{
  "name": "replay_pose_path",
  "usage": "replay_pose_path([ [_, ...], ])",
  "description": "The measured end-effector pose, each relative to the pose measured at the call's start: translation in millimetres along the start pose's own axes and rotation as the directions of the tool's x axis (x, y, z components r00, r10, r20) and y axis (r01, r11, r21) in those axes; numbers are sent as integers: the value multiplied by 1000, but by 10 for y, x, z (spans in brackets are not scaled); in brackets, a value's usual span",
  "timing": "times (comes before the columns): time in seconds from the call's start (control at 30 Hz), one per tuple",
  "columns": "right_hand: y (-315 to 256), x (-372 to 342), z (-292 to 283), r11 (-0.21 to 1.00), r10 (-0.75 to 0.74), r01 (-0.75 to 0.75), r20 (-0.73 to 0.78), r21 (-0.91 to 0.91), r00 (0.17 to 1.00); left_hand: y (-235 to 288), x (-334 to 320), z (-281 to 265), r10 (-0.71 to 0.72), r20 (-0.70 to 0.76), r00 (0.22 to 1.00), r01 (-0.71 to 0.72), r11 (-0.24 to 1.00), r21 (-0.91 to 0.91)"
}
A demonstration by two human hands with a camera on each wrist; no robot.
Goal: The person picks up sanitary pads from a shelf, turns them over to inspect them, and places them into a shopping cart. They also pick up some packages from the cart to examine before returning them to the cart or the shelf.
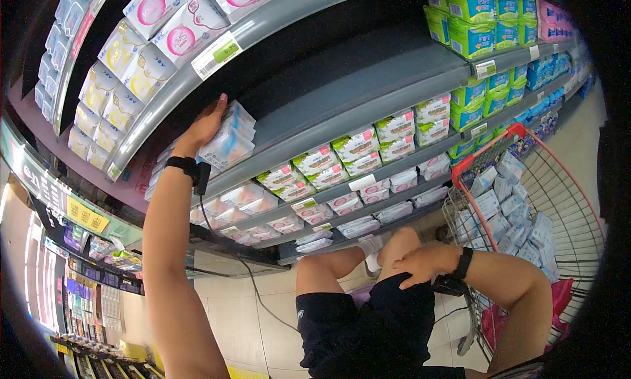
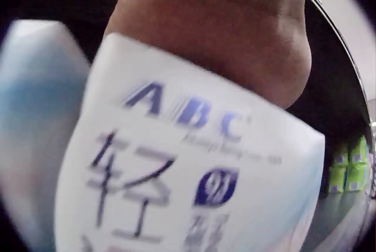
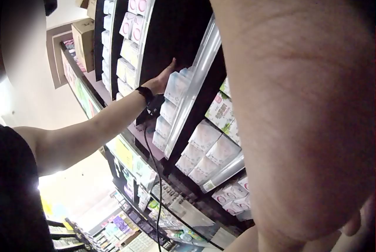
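Note:
My left hand [image 1: 208, 125] reaches into the middle shelf and lies against white-and-blue ABC sanitary pad packs [image 1: 235, 137] near the shelf's front edge. Its fingers look extended, partly hidden behind the packs. Up close in the left wrist view, one ABC pack [image 2: 147, 152] stands right in front of the hand [image 2: 217, 40], with another pack [image 2: 35, 117] beside it. From the right wrist view, the left hand [image 3: 161, 81] shows over a row of these packs [image 3: 176, 87]. My right hand [image 1: 420, 266] rests on my thigh with relaxed fingers, holding nothing.
A shopping cart with a red rim [image 1: 473, 157] stands at the right, holding many white-and-blue packs [image 1: 509, 205]. Pink and yellow packs [image 1: 181, 37] line the upper shelf. Green packs [image 1: 473, 34] stand further along. A black cable [image 1: 253, 280] hangs from the left wrist.

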State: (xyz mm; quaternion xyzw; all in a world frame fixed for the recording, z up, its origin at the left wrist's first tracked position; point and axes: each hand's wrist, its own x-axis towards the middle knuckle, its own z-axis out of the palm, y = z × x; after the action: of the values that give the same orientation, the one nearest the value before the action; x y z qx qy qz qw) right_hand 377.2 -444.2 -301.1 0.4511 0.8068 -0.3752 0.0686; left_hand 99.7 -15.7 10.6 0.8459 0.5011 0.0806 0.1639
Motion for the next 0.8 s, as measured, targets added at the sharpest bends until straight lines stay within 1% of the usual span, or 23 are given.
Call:
replay_pose_path([
  [0.13, -22, 1, -45, 999, -23, 22, 17, 31, 1000, -18, -116, 162, -5, -79, 997, 14, 993, 120],
  [0.17, -4, 10, -50, 999, -32, 31, 27, 39, 999, -10, -123, 159, 13, -67, 998, -6, 994, 112],
  [0.2, 21, 25, -31, 999, -44, 45, 31, -9, 999, 12, -152, 154, 28, -59, 998, -22, 995, 100],
  [0.27, 103, 62, 30, 998, -61, 60, 35, 20, 998, 97, -221, 134, 38, -46, 998, -34, 995, 92],
  [0.37, 110, 36, 39, 997, -65, 65, -17, 37, 998, 125, -264, 129, 29, -164, 986, -4, 988, 152],
  [0.4, 113, 1, 39, 997, -62, 64, -45, 44, 997, 147, -322, 112, 116, -288, 950, -66, 982, 178],
  [0.5, -2, -45, -96, 999, 10, -12, 26, 49, 1000, 72, -517, 73, 233, -461, 856, -143, 965, 221],
  [0.53, -14, -58, -93, 999, 23, -25, 30, 48, 999, 118, -704, 145, 377, -543, 750, -334, 925, 181],
  [0.57, -18, -60, -102, 998, 34, -35, 34, 45, 999, 142, -951, 242, 488, -625, 609, -511, 844, 161],
  [0.6, -14, -53, -121, 998, 43, -44, 34, 40, 998, 102, -1183, 362, 638, -620, 457, -533, 754, 384],
  [0.63, 16, -41, -76, 999, 33, -34, 36, 31, 999, 54, -1458, 536, 543, -642, 541, -521, 816, 251],
  [0.67, 65, -22, 24, 999, 24, -25, 36, 21, 999, 96, -1802, 760, 603, -630, 489, -530, 779, 334],
  [0.7, 92, 45, 23, 1000, 17, -18, 26, 11, 1000, -132, -2297, 1171, 512, -387, 767, -490, 857, 161],
  [0.73, -20, -38, -78, 1000, 6, -6, 7, -1, 1000, -562, -2487, 1700, 443, -373, 815, -545, 806, -233],
  [0.77, -45, -44, -106, 1000, 16, -16, 16, 2, 1000, -524, -2765, 2107, 297, -371, 880, -435, 818, -375],
  [0.8, -59, -38, -105, 1000, 27, -27, 25, 7, 999, -486, -3043, 2513, 144, -360, 922, -325, 793, -515],
])
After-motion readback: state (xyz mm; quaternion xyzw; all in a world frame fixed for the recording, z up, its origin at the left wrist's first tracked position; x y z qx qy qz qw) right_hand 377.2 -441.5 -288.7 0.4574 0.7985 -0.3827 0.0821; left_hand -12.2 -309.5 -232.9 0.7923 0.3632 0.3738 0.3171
